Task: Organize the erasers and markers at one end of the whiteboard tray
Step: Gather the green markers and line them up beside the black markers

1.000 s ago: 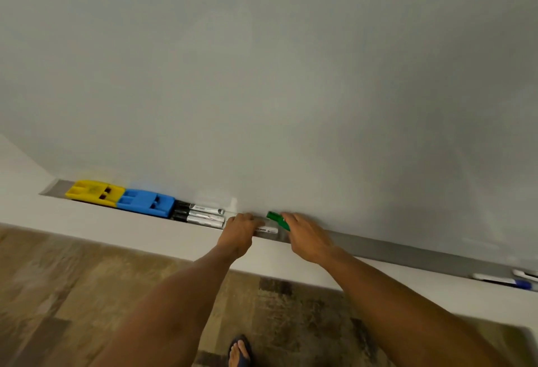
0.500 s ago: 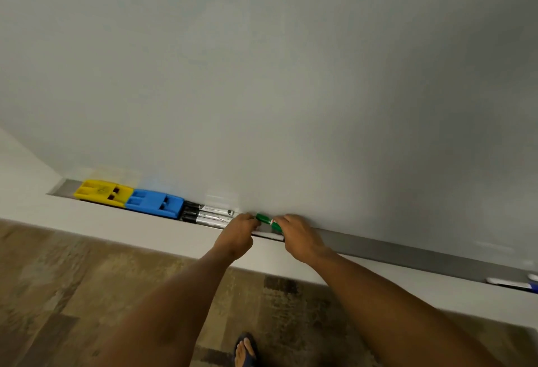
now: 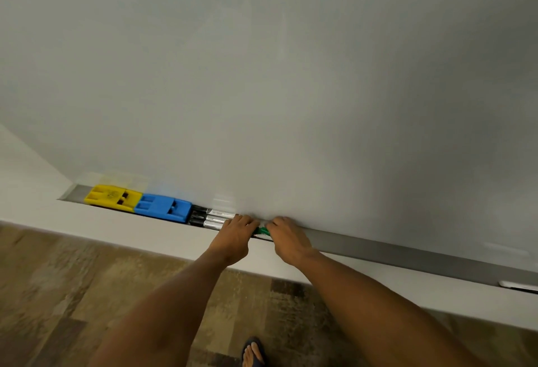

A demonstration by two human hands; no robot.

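A yellow eraser (image 3: 113, 197) lies at the left end of the grey whiteboard tray (image 3: 407, 256), with a blue eraser (image 3: 164, 207) touching its right side. Right of that lie black-capped markers (image 3: 209, 217) side by side. A green marker (image 3: 261, 231) shows between my two hands over the tray. My left hand (image 3: 234, 235) has its fingers curled onto one end of it and onto the marker bodies. My right hand (image 3: 286, 238) pinches the other end. Most of the green marker is hidden by my fingers.
A large whiteboard (image 3: 276, 75) fills the view above the tray. Another marker (image 3: 519, 285) lies in the tray at the far right edge. A pale ledge (image 3: 145, 232) runs below the tray. Below is wood-pattern floor, with a sandalled foot (image 3: 254, 352).
Both hands have slid left along the tray with the green marker, and they have closed in on each other. The green marker has gone from tilted up to lying low between them.
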